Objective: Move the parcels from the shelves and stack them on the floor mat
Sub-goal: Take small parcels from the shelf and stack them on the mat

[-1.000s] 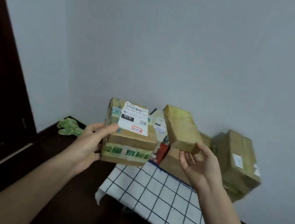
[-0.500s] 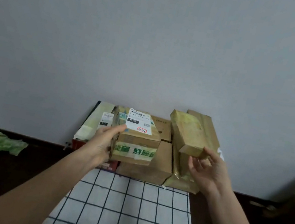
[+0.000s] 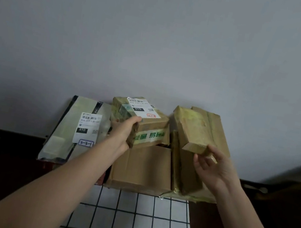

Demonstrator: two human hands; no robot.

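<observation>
Both hands loaded, over the parcel pile at the wall.

L hand (image 3: 124, 133) wraps the labelled box (image 3: 140, 120) w/ green tape, held tilted above the plain carton (image 3: 142, 164). R hand (image 3: 214, 167) pinches just the near end of the slim tan parcel (image 3: 191, 131), so it's cantilevered and may pivot or slip. Pile sits at the far edge of the checked mat (image 3: 132, 221), flat mailer (image 3: 74, 130) leaning at left. Risk: uneven tops, so a tilted set-down could slide off or topple the stack.
</observation>
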